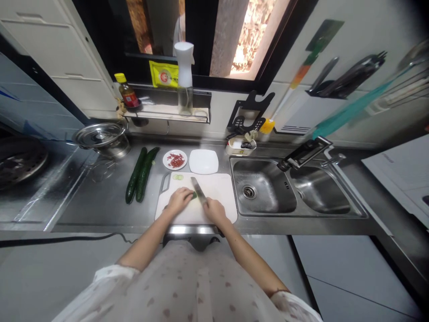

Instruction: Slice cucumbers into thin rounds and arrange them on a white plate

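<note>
On the white cutting board, my left hand is closed over a piece of cucumber, whose green end shows past the fingertips. My right hand grips the handle of a knife; the blade points away from me, just right of that cucumber end. A few pale green slices lie at the board's upper left. Behind the board stand a small plate of chopped red pieces and a white square plate. Two whole cucumbers rest on the counter to the left.
A double steel sink with a black faucet adjoins the board's right side. A lidded steel pot stands at the back left. Above the counter, a shelf holds a sauce bottle and a spray bottle.
</note>
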{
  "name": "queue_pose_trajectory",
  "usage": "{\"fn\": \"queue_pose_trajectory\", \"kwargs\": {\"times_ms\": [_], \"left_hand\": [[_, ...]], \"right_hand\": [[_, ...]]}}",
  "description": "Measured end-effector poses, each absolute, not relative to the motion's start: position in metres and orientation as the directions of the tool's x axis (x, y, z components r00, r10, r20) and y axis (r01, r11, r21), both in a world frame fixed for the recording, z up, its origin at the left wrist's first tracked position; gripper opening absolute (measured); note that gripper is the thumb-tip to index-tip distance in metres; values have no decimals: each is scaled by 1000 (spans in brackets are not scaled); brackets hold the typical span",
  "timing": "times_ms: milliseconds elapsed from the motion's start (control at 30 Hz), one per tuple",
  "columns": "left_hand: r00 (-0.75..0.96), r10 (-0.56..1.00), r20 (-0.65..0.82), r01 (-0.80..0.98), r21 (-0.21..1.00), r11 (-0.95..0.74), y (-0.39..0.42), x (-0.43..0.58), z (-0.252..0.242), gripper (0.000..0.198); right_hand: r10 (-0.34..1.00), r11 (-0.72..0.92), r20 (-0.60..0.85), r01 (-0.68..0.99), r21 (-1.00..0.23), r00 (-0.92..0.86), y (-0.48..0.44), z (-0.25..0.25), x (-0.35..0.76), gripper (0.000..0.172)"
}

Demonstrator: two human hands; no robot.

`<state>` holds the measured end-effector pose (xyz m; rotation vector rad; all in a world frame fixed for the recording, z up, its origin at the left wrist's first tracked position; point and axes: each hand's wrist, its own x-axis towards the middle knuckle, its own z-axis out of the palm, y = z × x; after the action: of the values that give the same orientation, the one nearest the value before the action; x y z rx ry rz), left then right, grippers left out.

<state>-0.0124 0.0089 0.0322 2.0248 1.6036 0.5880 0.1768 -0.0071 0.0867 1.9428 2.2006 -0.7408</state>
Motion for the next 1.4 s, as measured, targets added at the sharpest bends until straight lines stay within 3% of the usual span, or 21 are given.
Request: {"fn": "queue_pose_trajectory", "kwargs": {"times_ms": [467,1400], "left_hand": [[278,939,202,706,620,-343,11,-13,9,24],[303,924,233,703,600,-382,12,-13,10,24]], "right_hand": [[893,70,-410,957,-282,-186,0,88,169,33],[844,83,-497,964,-253,-203,-12,103,175,30]]}}
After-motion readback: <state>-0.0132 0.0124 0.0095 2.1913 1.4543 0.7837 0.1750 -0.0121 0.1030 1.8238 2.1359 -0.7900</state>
